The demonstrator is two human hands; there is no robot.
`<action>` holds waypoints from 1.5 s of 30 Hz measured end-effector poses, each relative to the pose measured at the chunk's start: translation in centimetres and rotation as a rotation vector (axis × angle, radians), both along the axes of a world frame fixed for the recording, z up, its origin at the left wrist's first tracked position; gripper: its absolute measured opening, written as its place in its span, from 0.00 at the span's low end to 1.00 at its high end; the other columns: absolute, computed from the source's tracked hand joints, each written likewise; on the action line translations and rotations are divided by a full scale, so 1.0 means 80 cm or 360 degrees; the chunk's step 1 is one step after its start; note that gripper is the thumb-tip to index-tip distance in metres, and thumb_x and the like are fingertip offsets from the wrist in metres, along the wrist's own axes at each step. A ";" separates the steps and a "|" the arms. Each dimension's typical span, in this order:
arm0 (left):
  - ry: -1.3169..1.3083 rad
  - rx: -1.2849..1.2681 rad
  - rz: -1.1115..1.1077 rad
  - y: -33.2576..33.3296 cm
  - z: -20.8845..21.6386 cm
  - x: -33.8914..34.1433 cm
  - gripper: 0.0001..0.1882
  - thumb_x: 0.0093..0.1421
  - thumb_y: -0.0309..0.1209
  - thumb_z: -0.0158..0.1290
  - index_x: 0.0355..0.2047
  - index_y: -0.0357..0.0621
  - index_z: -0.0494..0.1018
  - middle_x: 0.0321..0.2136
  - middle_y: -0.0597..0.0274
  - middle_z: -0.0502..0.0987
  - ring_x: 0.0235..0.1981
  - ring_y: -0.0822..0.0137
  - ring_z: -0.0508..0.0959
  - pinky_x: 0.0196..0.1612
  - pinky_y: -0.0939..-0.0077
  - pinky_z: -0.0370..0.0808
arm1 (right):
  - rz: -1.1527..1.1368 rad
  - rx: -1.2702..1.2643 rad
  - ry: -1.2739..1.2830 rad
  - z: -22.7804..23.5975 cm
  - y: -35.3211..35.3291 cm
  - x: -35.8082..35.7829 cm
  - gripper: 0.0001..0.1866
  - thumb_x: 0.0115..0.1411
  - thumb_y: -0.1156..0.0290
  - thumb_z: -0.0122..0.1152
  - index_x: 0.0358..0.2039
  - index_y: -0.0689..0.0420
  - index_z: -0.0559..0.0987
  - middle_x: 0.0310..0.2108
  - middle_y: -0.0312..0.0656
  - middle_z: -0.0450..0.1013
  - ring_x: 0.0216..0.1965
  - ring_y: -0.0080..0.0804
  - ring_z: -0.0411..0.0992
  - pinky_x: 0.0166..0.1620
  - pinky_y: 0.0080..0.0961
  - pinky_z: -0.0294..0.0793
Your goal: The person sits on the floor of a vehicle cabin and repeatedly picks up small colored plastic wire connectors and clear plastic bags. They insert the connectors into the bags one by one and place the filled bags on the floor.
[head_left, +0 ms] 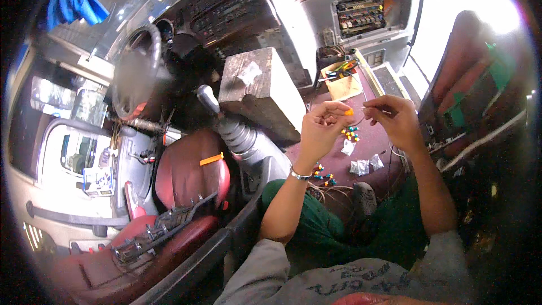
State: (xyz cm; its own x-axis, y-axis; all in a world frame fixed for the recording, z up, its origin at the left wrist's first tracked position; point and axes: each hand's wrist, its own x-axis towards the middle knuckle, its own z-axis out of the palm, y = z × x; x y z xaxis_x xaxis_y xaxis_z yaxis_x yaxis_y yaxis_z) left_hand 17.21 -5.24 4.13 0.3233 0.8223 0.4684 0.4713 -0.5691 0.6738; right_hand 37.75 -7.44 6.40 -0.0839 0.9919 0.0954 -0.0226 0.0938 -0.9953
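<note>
My left hand (323,131) pinches a small orange-yellow piece (349,112) between thumb and fingertips; its exact kind is too small to tell. Facing it, a short gap away, my right hand (400,123) has thumb and forefinger pressed together, and what they hold, if anything, I cannot make out. On the dark red floor below lies a cluster of small yellow and green pieces (351,134) beside a clear plastic bag (348,147). More small bags (359,168) lie nearer me. Another cluster of small coloured pieces (326,178) sits close to my left knee.
An open box of hand tools (342,86) stands ahead, below an exposed fuse panel (361,17). Left of my hands are a wooden-topped block (251,82), a gear lever (209,99), a steering wheel (153,51) and a red seat (189,166). Loose wires (333,193) lie by my feet.
</note>
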 end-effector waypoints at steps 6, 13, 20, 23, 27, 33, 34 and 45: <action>-0.0979 -0.0527 -0.0053 0.006 -0.028 -0.002 0.12 0.59 0.17 0.64 0.44 0.37 0.81 0.37 0.63 0.85 0.37 0.78 0.82 0.38 0.86 0.78 | -0.0023 0.0494 -0.0279 0.003 0.004 0.018 0.08 0.65 0.76 0.66 0.43 0.65 0.82 0.33 0.40 0.81 0.34 0.23 0.80 0.39 0.22 0.81; -0.1185 -0.0495 -0.0242 -0.001 -0.029 0.009 0.15 0.60 0.21 0.67 0.46 0.34 0.79 0.35 0.61 0.84 0.33 0.79 0.81 0.33 0.87 0.78 | 0.0101 0.0246 -0.0012 0.008 -0.007 0.013 0.07 0.67 0.77 0.64 0.43 0.64 0.81 0.36 0.39 0.81 0.36 0.21 0.79 0.42 0.21 0.81; -0.1096 -0.0295 -0.0250 -0.003 -0.027 0.009 0.16 0.56 0.18 0.69 0.44 0.34 0.78 0.34 0.63 0.82 0.34 0.78 0.79 0.37 0.86 0.77 | 0.0058 0.0489 -0.0487 0.005 -0.009 0.010 0.07 0.67 0.76 0.64 0.43 0.64 0.82 0.39 0.38 0.81 0.40 0.18 0.77 0.47 0.21 0.80; -0.1167 -0.0298 -0.0290 -0.001 -0.032 0.012 0.16 0.54 0.17 0.70 0.42 0.34 0.78 0.35 0.63 0.82 0.36 0.78 0.79 0.38 0.86 0.77 | 0.0090 0.0442 -0.0519 0.012 -0.012 0.010 0.07 0.67 0.76 0.64 0.44 0.64 0.82 0.38 0.37 0.81 0.40 0.17 0.77 0.46 0.20 0.80; -0.1109 -0.0292 -0.0256 -0.003 -0.029 0.012 0.15 0.56 0.17 0.68 0.43 0.34 0.78 0.35 0.61 0.82 0.36 0.76 0.80 0.40 0.84 0.78 | 0.0168 0.0309 -0.0410 0.013 -0.012 0.012 0.08 0.66 0.76 0.65 0.44 0.64 0.82 0.38 0.36 0.81 0.40 0.17 0.77 0.45 0.20 0.79; -0.1085 -0.0348 -0.0197 -0.005 -0.026 0.014 0.16 0.57 0.19 0.68 0.45 0.32 0.81 0.36 0.58 0.84 0.33 0.76 0.81 0.39 0.84 0.78 | 0.0106 0.0385 -0.0421 0.012 -0.010 0.012 0.08 0.66 0.75 0.66 0.44 0.64 0.82 0.37 0.37 0.81 0.39 0.18 0.78 0.46 0.20 0.79; -0.1080 -0.0368 -0.0165 -0.008 -0.023 0.015 0.15 0.57 0.19 0.68 0.46 0.32 0.81 0.36 0.58 0.84 0.33 0.76 0.81 0.39 0.84 0.78 | 0.0084 0.0400 -0.0453 0.013 -0.010 0.012 0.08 0.66 0.75 0.67 0.43 0.64 0.82 0.37 0.37 0.81 0.39 0.18 0.78 0.46 0.20 0.79; -0.1037 -0.0271 -0.0149 -0.004 -0.027 0.013 0.14 0.58 0.20 0.68 0.45 0.34 0.82 0.31 0.64 0.83 0.30 0.78 0.79 0.36 0.84 0.74 | 0.0089 0.0381 -0.0477 0.011 -0.010 0.012 0.08 0.66 0.74 0.67 0.43 0.64 0.81 0.37 0.36 0.80 0.39 0.17 0.77 0.44 0.19 0.79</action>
State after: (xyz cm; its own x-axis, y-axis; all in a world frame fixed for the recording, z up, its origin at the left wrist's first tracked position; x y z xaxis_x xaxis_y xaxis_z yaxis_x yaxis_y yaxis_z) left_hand 18.23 -5.60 1.95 0.0925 0.8840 0.4581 -0.1074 -0.4486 0.8873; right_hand 38.70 -8.26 7.24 -0.1967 0.9375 0.2870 0.2542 0.3314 -0.9086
